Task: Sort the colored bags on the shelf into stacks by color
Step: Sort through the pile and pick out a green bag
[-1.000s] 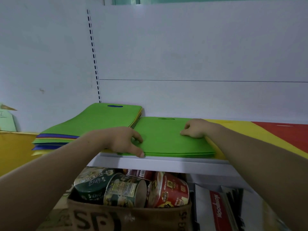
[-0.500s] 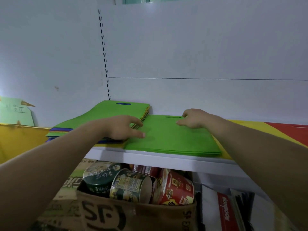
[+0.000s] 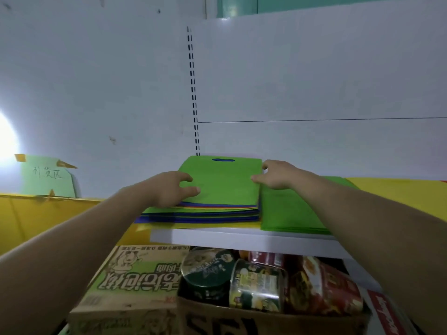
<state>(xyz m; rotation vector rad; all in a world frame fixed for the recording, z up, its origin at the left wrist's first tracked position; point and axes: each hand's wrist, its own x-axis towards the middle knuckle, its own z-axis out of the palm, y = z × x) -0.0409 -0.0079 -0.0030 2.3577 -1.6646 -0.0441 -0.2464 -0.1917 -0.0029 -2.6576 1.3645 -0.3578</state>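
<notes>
Left hand point(image 3: 169, 189) lies on the left edge of the top bag point(image 3: 217, 184), thumb and forefinger spread on top; any grip underneath, cannot tell; right hand point(image 3: 275, 175) curls its fingers round the bag's right edge; top bag is flat, bright green, blue showing through its handle slot; it crowns the mixed stack point(image 3: 200, 213) of blue, yellow, red and green edges on the shelf point(image 3: 242, 238); green stack point(image 3: 290, 213) just beside, right; half a second ago both hands lay on the green stack.
</notes>
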